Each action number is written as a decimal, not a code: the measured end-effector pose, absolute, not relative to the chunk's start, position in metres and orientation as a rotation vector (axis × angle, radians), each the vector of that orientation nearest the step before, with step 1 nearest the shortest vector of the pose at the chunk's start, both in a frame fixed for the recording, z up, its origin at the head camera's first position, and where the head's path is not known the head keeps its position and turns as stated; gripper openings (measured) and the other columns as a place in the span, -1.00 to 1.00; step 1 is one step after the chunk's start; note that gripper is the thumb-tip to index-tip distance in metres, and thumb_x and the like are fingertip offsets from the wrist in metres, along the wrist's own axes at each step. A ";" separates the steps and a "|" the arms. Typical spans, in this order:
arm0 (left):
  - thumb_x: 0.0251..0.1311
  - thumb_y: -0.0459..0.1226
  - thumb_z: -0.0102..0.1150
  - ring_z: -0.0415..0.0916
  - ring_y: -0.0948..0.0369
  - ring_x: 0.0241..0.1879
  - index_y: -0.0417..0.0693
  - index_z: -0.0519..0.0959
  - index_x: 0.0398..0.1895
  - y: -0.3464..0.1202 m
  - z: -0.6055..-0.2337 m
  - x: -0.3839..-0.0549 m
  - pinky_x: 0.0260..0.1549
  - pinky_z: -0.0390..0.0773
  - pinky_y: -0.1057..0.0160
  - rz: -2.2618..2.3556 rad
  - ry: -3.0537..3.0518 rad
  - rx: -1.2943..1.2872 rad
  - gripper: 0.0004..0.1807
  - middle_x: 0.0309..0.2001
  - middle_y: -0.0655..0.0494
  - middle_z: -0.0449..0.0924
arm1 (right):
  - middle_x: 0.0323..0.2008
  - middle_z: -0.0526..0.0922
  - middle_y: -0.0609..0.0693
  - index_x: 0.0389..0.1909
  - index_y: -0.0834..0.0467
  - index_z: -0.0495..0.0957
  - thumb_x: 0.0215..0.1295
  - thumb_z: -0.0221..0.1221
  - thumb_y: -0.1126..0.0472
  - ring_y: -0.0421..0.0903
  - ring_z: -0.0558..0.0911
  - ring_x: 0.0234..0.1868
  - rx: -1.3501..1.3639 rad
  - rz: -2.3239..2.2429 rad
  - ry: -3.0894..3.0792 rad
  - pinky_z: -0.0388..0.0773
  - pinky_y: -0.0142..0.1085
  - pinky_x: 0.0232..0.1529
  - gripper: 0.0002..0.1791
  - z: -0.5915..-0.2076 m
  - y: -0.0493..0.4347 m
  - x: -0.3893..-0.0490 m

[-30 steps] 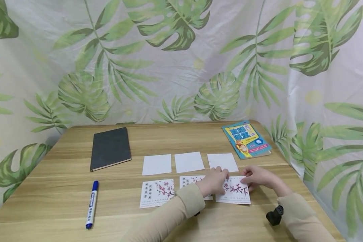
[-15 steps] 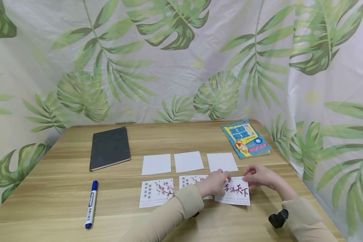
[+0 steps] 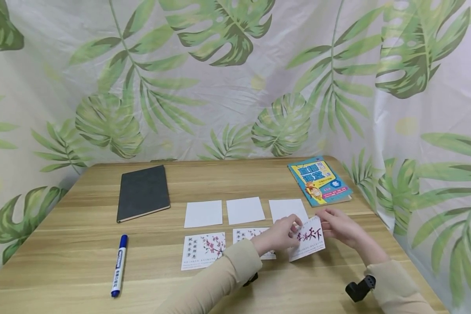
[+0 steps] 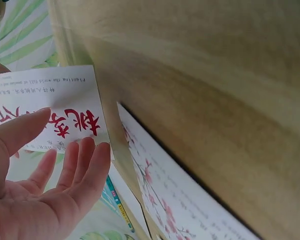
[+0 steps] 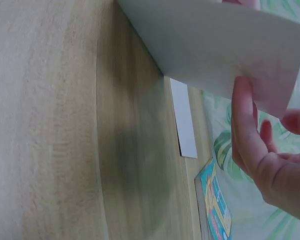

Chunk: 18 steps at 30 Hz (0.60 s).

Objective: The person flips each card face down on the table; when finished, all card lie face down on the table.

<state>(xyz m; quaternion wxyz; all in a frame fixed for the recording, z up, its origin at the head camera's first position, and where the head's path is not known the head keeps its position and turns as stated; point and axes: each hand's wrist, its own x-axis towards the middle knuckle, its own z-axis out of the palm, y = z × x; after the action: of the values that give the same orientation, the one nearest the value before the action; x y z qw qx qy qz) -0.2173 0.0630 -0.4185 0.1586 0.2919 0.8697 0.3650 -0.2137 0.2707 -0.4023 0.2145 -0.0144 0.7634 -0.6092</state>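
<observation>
A printed card (image 3: 308,239) with red Chinese characters is raised and tilted off the table at the right end of the near row. My right hand (image 3: 339,226) pinches its upper right corner, with fingertips against the blank back (image 5: 215,47) in the right wrist view. Beside the card's left part is my left hand (image 3: 279,235), its fingers (image 4: 92,172) loosely extended and its thumb in front of the printed face. Two more printed cards with pink blossoms lie flat to the left, one at the far left (image 3: 203,250) and one (image 3: 255,235) partly behind the left hand.
Three blank white cards (image 3: 245,210) lie in a row behind the printed ones. A black notebook (image 3: 143,193) lies at the back left, with a blue-and-white marker (image 3: 119,266) nearer the front. At the back right is a colourful book (image 3: 319,181). A leaf-patterned curtain (image 3: 227,87) surrounds the table.
The right-hand printed card, flat on the table a second ago, is now lifted and tilted, its right side higher. The left hand's fingers have come up from its left part.
</observation>
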 end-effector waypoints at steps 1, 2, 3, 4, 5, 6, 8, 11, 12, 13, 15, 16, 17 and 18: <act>0.01 -0.40 0.29 0.53 0.19 -0.26 -0.10 0.40 -0.01 0.063 -0.419 -0.217 -0.30 0.46 0.45 1.063 2.481 0.835 -0.56 -0.18 -0.03 0.55 | -0.20 0.58 0.04 0.14 0.49 0.10 0.48 -0.22 0.07 -0.21 0.64 -0.20 -0.043 -1.697 2.109 0.62 -0.31 -0.11 -0.48 -0.401 0.269 -0.214; 0.03 -0.39 0.28 0.54 0.19 -0.26 -0.09 0.40 -0.02 0.063 -0.418 -0.217 -0.30 0.47 0.44 1.073 2.478 0.835 -0.58 -0.18 -0.03 0.56 | -0.20 0.58 0.03 0.13 0.48 0.12 0.49 -0.24 0.06 -0.21 0.64 -0.20 -0.050 -1.702 2.100 0.62 -0.31 -0.12 -0.48 -0.401 0.268 -0.214; 0.03 -0.38 0.28 0.55 0.19 -0.26 -0.09 0.40 -0.03 0.063 -0.418 -0.218 -0.29 0.49 0.44 1.083 2.474 0.834 -0.59 -0.18 -0.04 0.57 | -0.22 0.59 0.01 0.12 0.46 0.15 0.49 -0.24 0.04 -0.21 0.64 -0.20 -0.048 -1.708 2.092 0.62 -0.31 -0.13 -0.48 -0.400 0.267 -0.214; 0.05 -0.38 0.28 0.55 0.20 -0.26 -0.08 0.40 -0.03 0.063 -0.418 -0.218 -0.29 0.50 0.43 1.092 2.470 0.833 -0.60 -0.18 -0.04 0.57 | -0.23 0.58 0.00 0.10 0.45 0.19 0.49 -0.24 0.02 -0.21 0.64 -0.21 -0.051 -1.709 2.088 0.62 -0.32 -0.14 -0.48 -0.400 0.266 -0.214; 0.07 -0.37 0.27 0.56 0.21 -0.27 -0.09 0.41 -0.03 0.063 -0.418 -0.218 -0.29 0.51 0.43 1.098 2.467 0.833 -0.61 -0.18 -0.04 0.59 | -0.24 0.58 -0.01 0.08 0.43 0.22 0.49 -0.24 0.00 -0.21 0.64 -0.21 -0.056 -1.707 2.083 0.63 -0.32 -0.15 -0.48 -0.400 0.265 -0.214; 0.09 -0.35 0.25 0.56 0.22 -0.28 -0.08 0.41 -0.04 0.063 -0.418 -0.218 -0.30 0.51 0.43 1.108 2.464 0.828 -0.64 -0.18 -0.04 0.60 | -0.25 0.58 -0.02 0.04 0.40 0.25 0.49 -0.24 -0.02 -0.21 0.64 -0.21 -0.061 -1.702 2.082 0.62 -0.32 -0.15 -0.49 -0.400 0.265 -0.214; 0.17 -0.30 0.20 0.56 0.25 -0.29 -0.09 0.42 -0.04 0.063 -0.418 -0.217 -0.33 0.51 0.44 1.148 2.442 0.797 -0.70 -0.18 -0.05 0.61 | -0.24 0.57 -0.03 0.03 0.39 0.28 0.48 -0.25 -0.08 -0.21 0.62 -0.20 -0.067 -1.700 2.078 0.62 -0.32 -0.14 -0.45 -0.400 0.265 -0.215; 0.33 -0.21 0.00 0.58 0.21 -0.32 -0.11 0.44 -0.06 0.064 -0.417 -0.217 -0.39 0.49 0.43 1.230 2.412 0.755 -0.78 -0.19 -0.06 0.63 | -0.22 0.55 -0.03 0.03 0.39 0.30 0.48 -0.27 -0.10 -0.20 0.60 -0.18 -0.091 -1.701 2.076 0.61 -0.28 -0.11 -0.42 -0.402 0.263 -0.215; 0.38 -0.17 -0.08 0.60 0.18 -0.32 -0.13 0.45 -0.06 0.064 -0.416 -0.217 -0.40 0.49 0.41 1.267 2.397 0.737 -0.76 -0.20 -0.06 0.64 | -0.22 0.54 -0.02 0.04 0.41 0.30 0.49 -0.27 -0.09 -0.20 0.59 -0.17 -0.107 -1.693 2.082 0.61 -0.27 -0.11 -0.41 -0.403 0.263 -0.215; 0.42 -0.13 -0.17 0.62 0.14 -0.31 -0.15 0.46 -0.06 0.064 -0.416 -0.217 -0.38 0.50 0.39 1.305 2.375 0.717 -0.69 -0.20 -0.08 0.65 | -0.20 0.54 -0.01 0.06 0.42 0.29 0.49 -0.26 -0.06 -0.18 0.58 -0.16 -0.126 -1.684 2.090 0.61 -0.25 -0.10 -0.43 -0.404 0.262 -0.215; 0.46 -0.06 -0.34 0.65 0.07 -0.28 -0.20 0.48 -0.05 0.063 -0.415 -0.218 -0.30 0.53 0.33 1.365 2.331 0.674 -0.55 -0.20 -0.09 0.67 | -0.18 0.54 0.03 0.04 0.42 0.31 0.48 -0.20 0.02 -0.17 0.58 -0.16 -0.163 -1.645 2.127 0.60 -0.23 -0.11 -0.51 -0.406 0.261 -0.215; 0.47 -0.03 -0.42 0.65 0.04 -0.26 -0.23 0.49 -0.05 0.063 -0.414 -0.218 -0.25 0.54 0.29 1.389 2.312 0.654 -0.47 -0.20 -0.10 0.68 | -0.16 0.54 0.06 0.04 0.42 0.31 0.47 -0.16 0.07 -0.15 0.57 -0.15 -0.193 -1.614 2.147 0.60 -0.21 -0.11 -0.55 -0.407 0.260 -0.216; 0.47 0.00 -0.47 0.66 0.01 -0.24 -0.25 0.50 -0.05 0.063 -0.414 -0.219 -0.19 0.55 0.25 1.420 2.284 0.627 -0.42 -0.20 -0.12 0.69 | -0.14 0.54 0.09 0.05 0.42 0.31 0.45 -0.12 0.11 -0.14 0.57 -0.15 -0.217 -1.586 2.168 0.60 -0.19 -0.10 -0.57 -0.409 0.260 -0.215; 0.47 0.02 -0.50 0.66 -0.01 -0.23 -0.28 0.51 -0.05 0.062 -0.414 -0.220 -0.14 0.56 0.21 1.446 2.259 0.602 -0.36 -0.21 -0.14 0.69 | -0.12 0.53 0.12 0.06 0.43 0.31 0.42 -0.07 0.14 -0.13 0.56 -0.14 -0.250 -1.557 2.189 0.61 -0.17 -0.09 -0.58 -0.411 0.260 -0.215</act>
<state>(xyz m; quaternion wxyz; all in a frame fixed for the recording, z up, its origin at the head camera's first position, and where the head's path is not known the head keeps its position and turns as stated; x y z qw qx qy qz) -0.2195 0.0621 -0.4140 0.1951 0.2149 0.8059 0.5161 -0.2153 0.2598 -0.4108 0.2201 -0.0902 0.7914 -0.5631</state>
